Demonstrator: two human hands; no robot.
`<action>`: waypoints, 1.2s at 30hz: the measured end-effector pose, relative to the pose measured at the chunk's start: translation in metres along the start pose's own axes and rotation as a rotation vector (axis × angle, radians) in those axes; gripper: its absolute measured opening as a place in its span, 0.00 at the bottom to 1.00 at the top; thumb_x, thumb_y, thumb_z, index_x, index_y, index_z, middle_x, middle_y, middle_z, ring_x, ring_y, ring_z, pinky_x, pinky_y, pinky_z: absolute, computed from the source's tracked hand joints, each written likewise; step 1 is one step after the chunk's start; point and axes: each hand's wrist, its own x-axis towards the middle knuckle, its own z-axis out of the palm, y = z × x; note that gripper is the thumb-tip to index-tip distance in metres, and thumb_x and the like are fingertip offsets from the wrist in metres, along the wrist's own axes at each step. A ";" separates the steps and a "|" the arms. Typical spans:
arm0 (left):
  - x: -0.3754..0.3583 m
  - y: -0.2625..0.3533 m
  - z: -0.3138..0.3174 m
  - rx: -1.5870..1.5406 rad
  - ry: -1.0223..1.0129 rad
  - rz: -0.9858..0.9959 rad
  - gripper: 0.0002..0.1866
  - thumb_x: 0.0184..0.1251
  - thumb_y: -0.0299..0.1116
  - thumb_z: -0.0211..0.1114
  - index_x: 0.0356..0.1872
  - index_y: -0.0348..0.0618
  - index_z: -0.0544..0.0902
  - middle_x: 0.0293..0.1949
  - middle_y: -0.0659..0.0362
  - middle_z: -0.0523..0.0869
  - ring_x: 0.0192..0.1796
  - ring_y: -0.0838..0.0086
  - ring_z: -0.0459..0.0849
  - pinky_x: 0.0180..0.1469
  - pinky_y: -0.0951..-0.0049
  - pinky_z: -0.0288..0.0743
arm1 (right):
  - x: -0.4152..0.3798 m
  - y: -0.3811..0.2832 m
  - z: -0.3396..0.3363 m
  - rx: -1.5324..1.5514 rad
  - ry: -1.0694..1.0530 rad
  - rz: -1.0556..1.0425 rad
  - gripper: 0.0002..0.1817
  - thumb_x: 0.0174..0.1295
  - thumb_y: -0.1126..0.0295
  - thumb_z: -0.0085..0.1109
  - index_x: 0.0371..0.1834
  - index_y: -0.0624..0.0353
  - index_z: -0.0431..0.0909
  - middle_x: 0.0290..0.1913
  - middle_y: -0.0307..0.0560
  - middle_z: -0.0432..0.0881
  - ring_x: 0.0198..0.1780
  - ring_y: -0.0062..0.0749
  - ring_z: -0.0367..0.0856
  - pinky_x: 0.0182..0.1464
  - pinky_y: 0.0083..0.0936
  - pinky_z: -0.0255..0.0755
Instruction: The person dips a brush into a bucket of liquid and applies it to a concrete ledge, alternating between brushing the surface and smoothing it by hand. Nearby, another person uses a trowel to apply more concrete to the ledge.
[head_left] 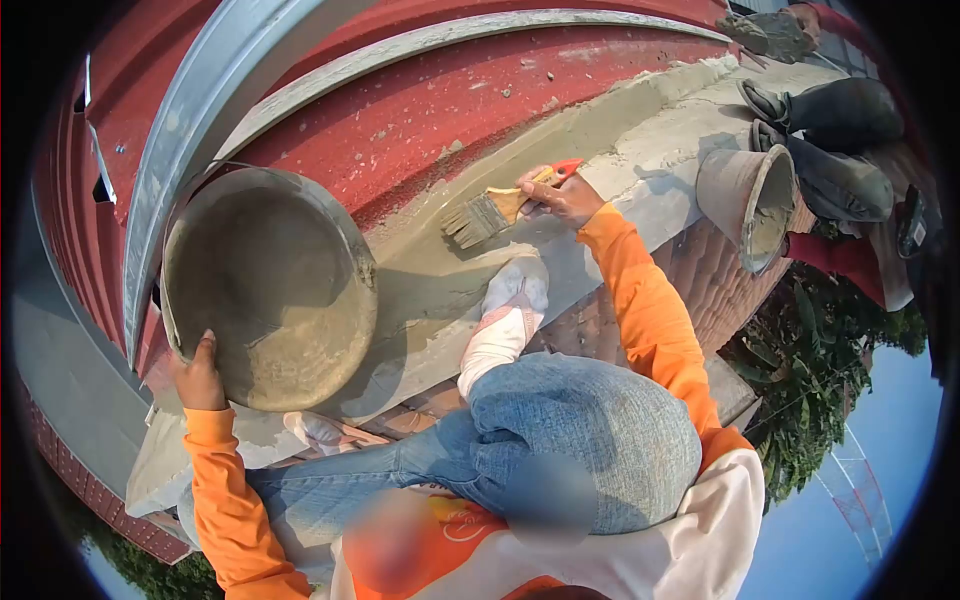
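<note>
Brush, just 1 of them, was in my right hand, bristles pointed at the grey mortar strip running along the red metal panel. Couldn't tell if the bristles were actually touching. Containers: 2, so 1 wide basin on my left with grey residue inside, plus 1 bucket tipped over on the right, near 1 other person's 2 shoes.

Room-wise, the concrete ledge was narrow: panel on 1 side, roof tiles past the outer edge. I had bare ledge between my right hand and the bucket, but my sandaled foot was just beside the bristles, and the basin sat tight by the grey metal beam.

Grip: right fingers were closed around the brush handle. Left hand was clamped on the basin's rim, thumb on the inside, other fingers hidden.
</note>
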 end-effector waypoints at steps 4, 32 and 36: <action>0.002 0.002 -0.003 0.072 0.025 -0.029 0.17 0.57 0.25 0.58 0.48 0.31 0.73 0.44 0.55 0.79 0.44 0.72 0.78 0.49 0.76 0.69 | 0.014 0.006 -0.107 -0.099 0.474 -0.144 0.15 0.56 0.62 0.61 0.37 0.63 0.76 0.26 0.42 0.79 0.26 0.23 0.79 0.30 0.18 0.75; 0.007 0.000 -0.005 0.027 -0.034 -0.010 0.16 0.57 0.25 0.58 0.47 0.30 0.74 0.43 0.56 0.81 0.44 0.73 0.78 0.50 0.76 0.68 | 0.019 0.009 -0.073 -1.249 0.526 -0.322 0.09 0.54 0.67 0.54 0.35 0.57 0.69 0.35 0.56 0.70 0.39 0.56 0.73 0.38 0.43 0.68; 0.007 0.003 -0.007 0.105 -0.019 -0.007 0.16 0.57 0.25 0.58 0.47 0.30 0.74 0.43 0.56 0.81 0.44 0.72 0.78 0.50 0.76 0.68 | -0.032 0.001 0.071 -1.319 -0.045 -0.398 0.10 0.49 0.72 0.54 0.36 0.56 0.70 0.38 0.53 0.72 0.43 0.49 0.74 0.44 0.38 0.71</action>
